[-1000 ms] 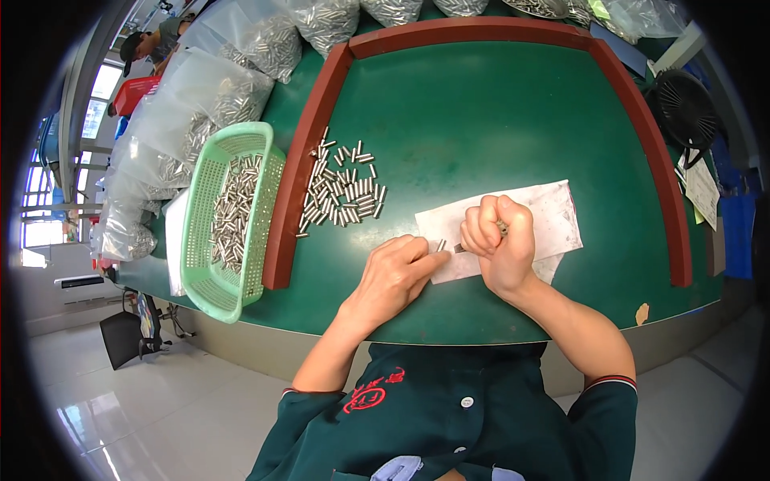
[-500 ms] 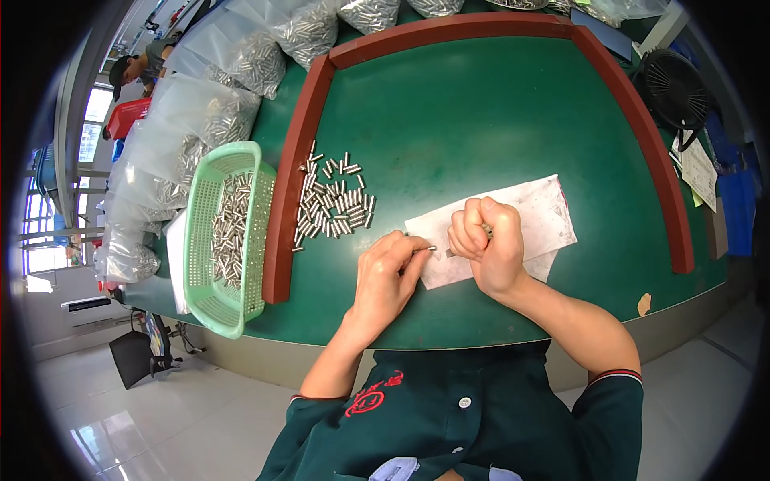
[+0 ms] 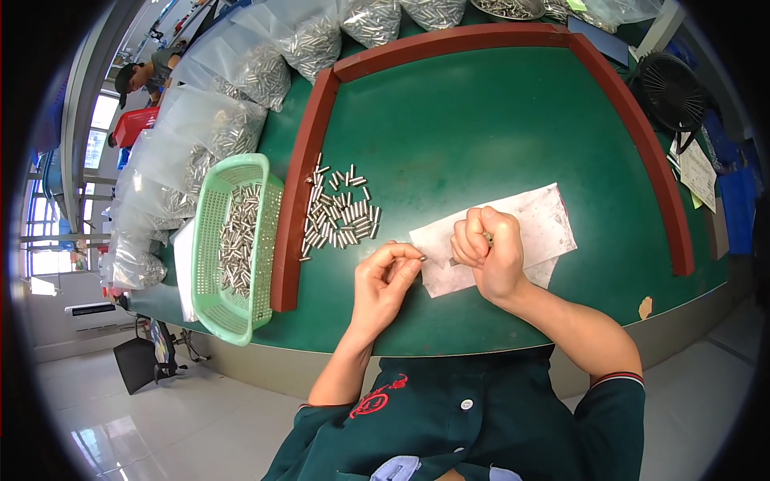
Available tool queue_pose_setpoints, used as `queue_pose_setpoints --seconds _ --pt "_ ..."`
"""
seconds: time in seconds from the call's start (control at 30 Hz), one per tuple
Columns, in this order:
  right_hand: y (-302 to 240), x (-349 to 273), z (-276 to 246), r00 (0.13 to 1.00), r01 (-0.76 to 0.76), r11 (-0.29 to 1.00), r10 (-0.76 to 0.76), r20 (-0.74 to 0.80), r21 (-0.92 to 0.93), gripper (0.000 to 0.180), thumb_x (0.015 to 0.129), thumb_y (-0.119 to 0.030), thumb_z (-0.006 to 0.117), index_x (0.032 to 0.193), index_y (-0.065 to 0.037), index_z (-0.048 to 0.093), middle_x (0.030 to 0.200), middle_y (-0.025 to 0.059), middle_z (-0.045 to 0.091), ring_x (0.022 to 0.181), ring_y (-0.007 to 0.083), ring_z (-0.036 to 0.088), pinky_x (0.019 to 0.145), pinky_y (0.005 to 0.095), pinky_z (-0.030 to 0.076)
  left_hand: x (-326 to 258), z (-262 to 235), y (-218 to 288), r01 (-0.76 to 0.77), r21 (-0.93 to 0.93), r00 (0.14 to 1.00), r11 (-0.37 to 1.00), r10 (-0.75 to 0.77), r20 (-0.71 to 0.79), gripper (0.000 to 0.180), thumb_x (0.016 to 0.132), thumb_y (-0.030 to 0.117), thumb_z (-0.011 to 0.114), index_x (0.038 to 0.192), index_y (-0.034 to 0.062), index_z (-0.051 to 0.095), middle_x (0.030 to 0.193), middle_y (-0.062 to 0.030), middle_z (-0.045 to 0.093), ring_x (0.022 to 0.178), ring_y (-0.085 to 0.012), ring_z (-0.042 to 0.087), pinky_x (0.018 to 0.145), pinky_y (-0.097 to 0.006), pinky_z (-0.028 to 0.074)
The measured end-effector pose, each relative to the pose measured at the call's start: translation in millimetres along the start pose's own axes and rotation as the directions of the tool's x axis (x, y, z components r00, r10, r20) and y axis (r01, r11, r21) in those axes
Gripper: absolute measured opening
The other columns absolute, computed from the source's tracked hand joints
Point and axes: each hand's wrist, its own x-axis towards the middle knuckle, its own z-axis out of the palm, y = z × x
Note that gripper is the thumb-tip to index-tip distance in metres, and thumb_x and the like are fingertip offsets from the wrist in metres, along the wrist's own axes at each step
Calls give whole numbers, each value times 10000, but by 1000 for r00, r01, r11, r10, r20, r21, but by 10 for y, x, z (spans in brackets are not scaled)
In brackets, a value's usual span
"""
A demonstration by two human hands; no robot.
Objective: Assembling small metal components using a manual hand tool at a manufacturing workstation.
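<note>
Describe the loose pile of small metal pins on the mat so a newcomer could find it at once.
Start at the green mat framed by a reddish-brown rail. Just inside the rail's left side, ahead of the left hand, lies the loose pile of pins. Unlike the pins in the green basket outside the rail or the clear bags beyond, these lie bare on the mat.

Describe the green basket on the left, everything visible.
The green basket is a light green, plastic-looking rectangular tray with rounded corners and perforated walls and floor. It sits upright at the table's left edge, just outside the reddish-brown rail, its long side running along the rail, its near end overhanging the table edge. A layer of small silvery metal pins fills its bottom. White sheets lie under its left side. Clear bags of pins crowd its far end. Neither hand touches it.
</note>
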Motion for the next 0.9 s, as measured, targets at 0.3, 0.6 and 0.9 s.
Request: queue_pose_setpoints --seconds 0.3,0.6,0.9 --pt "9 -16 20 1000 -9 999 9 -2 36 376 858 -186 305 497 -81 281 423 2 264 390 80 195 390 243 181 38 -170 -91 120 -713 992 691 -51 117 103 830 80 561 915 40 521 875 -71 502 606 -68 352 556 -196 306" --pt "25 -12 -11 1000 -6 999 7 16 -31 401 870 -277 305 512 -104 254 431 -7 231 391 90 163 407 260 167 30 -224 -164 147 -793 988 591 -55 143 86 827 89 567 903 62 537 880 -58 489 583 -59 337 566 -204 310" --pt "27 0 -4 1000 11 1000 -11 -6 29 385 873 -191 283 503 -86 266 427 1 248 392 79 179 384 245 169 39 -343 -33 64 -664 979 745 -177 -104 298 927 256 396 780 22 510 738 -62 496 586 -90 382 530 -211 315"
